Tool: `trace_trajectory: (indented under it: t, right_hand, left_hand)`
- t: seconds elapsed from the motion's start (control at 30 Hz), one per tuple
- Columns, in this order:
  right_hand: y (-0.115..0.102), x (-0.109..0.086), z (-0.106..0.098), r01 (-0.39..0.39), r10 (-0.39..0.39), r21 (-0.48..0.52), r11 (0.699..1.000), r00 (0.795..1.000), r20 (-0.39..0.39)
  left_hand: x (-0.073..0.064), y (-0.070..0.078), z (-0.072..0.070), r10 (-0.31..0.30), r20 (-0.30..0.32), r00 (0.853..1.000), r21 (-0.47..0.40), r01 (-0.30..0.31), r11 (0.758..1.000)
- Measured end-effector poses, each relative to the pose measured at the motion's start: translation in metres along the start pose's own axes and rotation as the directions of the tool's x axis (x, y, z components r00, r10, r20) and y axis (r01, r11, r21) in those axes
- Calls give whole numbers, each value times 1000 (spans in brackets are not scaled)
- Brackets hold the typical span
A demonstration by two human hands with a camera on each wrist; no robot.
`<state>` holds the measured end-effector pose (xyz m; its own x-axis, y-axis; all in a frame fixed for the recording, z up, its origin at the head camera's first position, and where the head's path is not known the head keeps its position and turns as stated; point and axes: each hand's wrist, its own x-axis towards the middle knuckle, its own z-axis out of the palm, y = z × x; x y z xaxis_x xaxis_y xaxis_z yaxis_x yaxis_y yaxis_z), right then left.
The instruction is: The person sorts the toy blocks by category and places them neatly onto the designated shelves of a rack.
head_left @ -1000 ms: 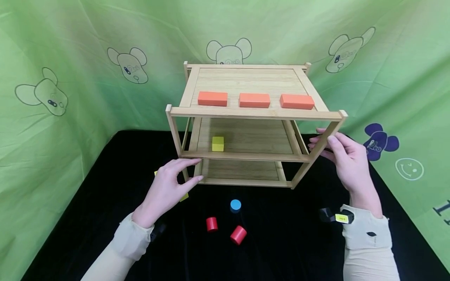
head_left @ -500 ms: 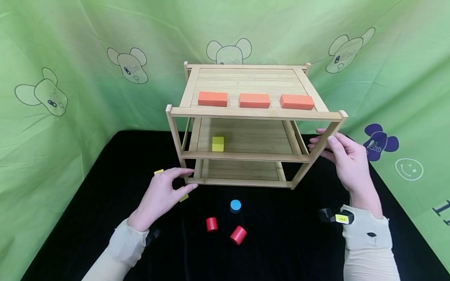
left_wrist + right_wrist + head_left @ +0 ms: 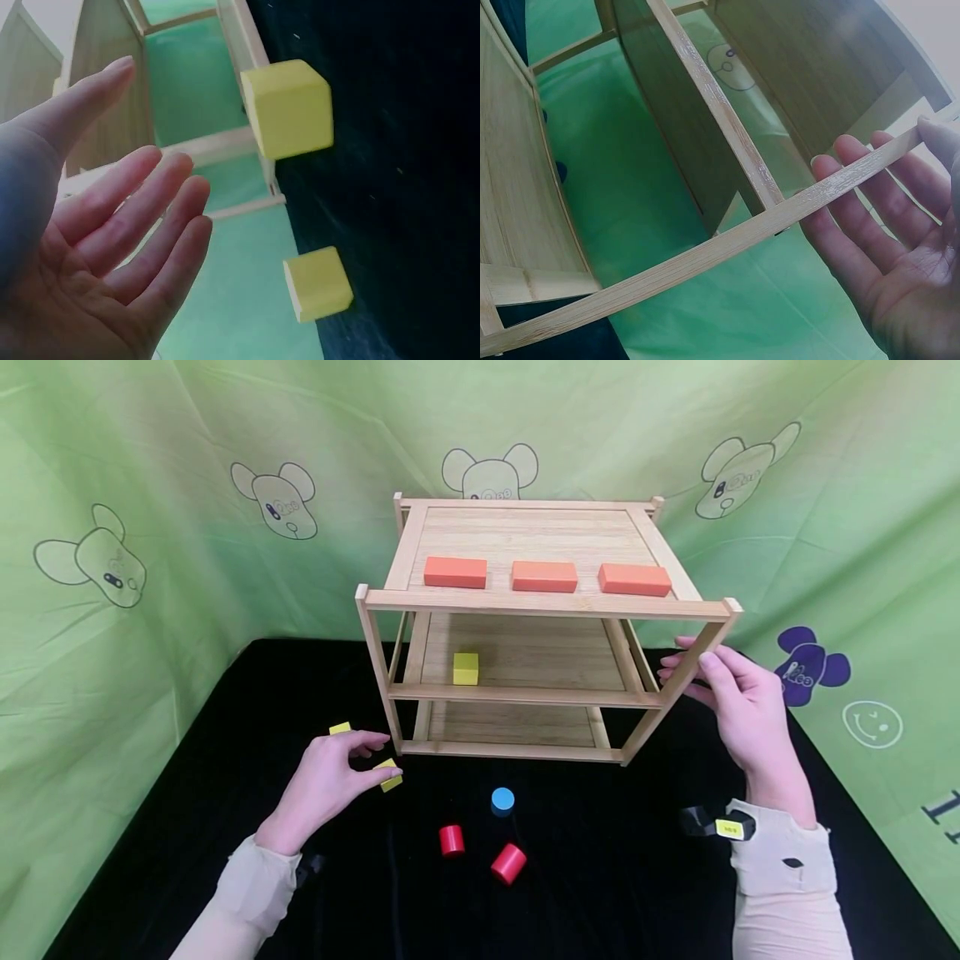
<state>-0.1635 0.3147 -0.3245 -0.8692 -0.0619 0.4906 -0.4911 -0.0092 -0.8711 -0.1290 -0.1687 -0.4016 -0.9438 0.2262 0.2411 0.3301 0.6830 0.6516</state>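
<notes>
Left hand (image 3: 322,781) is hovering left of centre, thumb and fingers sitting apart and relaxed, beside two yellow cubes: near cube (image 3: 392,782), far cube (image 3: 340,727). Hand is partly covering both in the head view. Rack's left front post (image 3: 380,668) is standing just beyond the fingertips, in the way on that side. Right hand (image 3: 750,718) is gripping the right front post (image 3: 693,658) of the wooden rack (image 3: 525,533), thumb in front, fingers behind. Three orange blocks (image 3: 543,577) are lying in a row on the top shelf; another yellow cube (image 3: 466,669) is sitting mid-shelf, left of frame centre. Lower centre, a blue cylinder (image 3: 502,802) and two red cylinders (image 3: 452,841) (image 3: 509,864) are lying on black cloth (image 3: 600,877). Green curtain (image 3: 187,443) is hanging behind.
</notes>
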Motion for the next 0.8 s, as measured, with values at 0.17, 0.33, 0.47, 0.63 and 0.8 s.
trace_trajectory:
  t: [0.17, 0.33, 0.47, 0.63, 0.8]
  right_hand:
    - [0, 0, 0, -1, 0, 3, 1000, 1000, 2]
    - [1, 0, -1, 3, -3, 8, 1000, 1000, 4]
    - [0, 0, -1, 3, -3, 13, 1000, 1000, 4]
    - [0, 0, 0, 0, 0, 10, 1000, 1000, 0]
    - [-1, 0, 0, -3, 3, 4, 1000, 1000, -1]
  left_hand:
    - [-1, -8, -1, -35, 43, 998, 29, 33, 999]
    - [0, -16, 1, -58, 71, 996, 56, 54, 997]
    - [-1, -20, 4, -87, 102, 991, 55, 82, 995]
    - [-1, -23, 8, -107, 127, 986, 49, 101, 994]
    - [-1, -24, 11, -113, 140, 984, 33, 110, 993]
